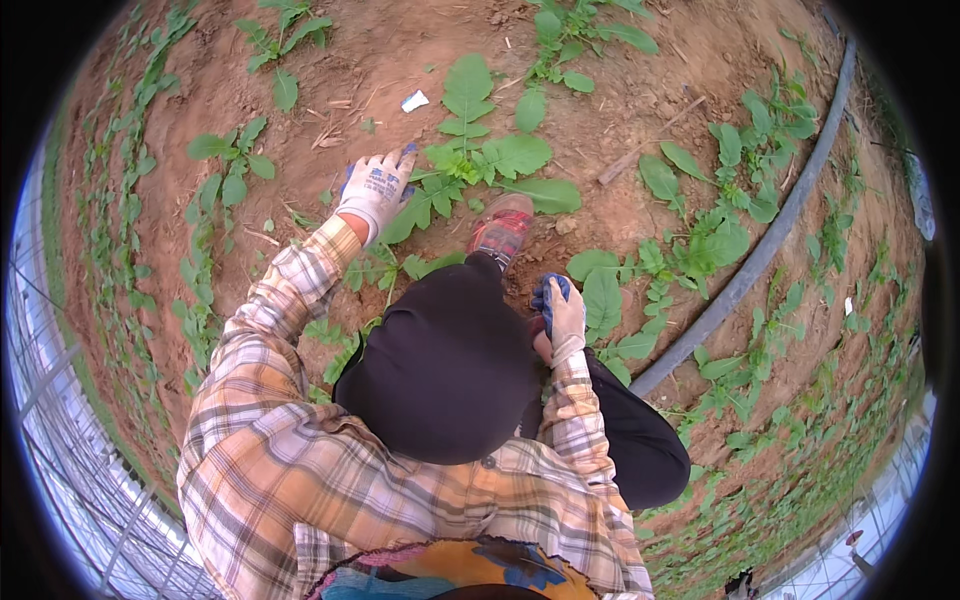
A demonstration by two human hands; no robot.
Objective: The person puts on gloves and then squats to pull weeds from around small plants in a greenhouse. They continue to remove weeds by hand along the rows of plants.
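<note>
My left hand (377, 184), in a white work glove with blue-coated fingertips, reaches to the left side of a leafy green plant (469, 161). Its fingers are spread near the leaf edges; whether they touch a leaf is unclear. Close beside my bent legs is my right hand (561, 307), in a matching glove, with its fingers curled in. Whether something is inside that fist is hidden. Broad leaves (602, 304) stand just right of it. Between the hands, my red patterned shoe (504, 229) rests on the soil under the plant's lower leaves.
A dark hose (739, 289) curves along the right. Rows of green plants (210, 277) grow on both sides in brown soil. A white scrap (414, 100) and a dry stick (622, 162) lie ahead. Metal framing (49, 381) shows at the far left.
</note>
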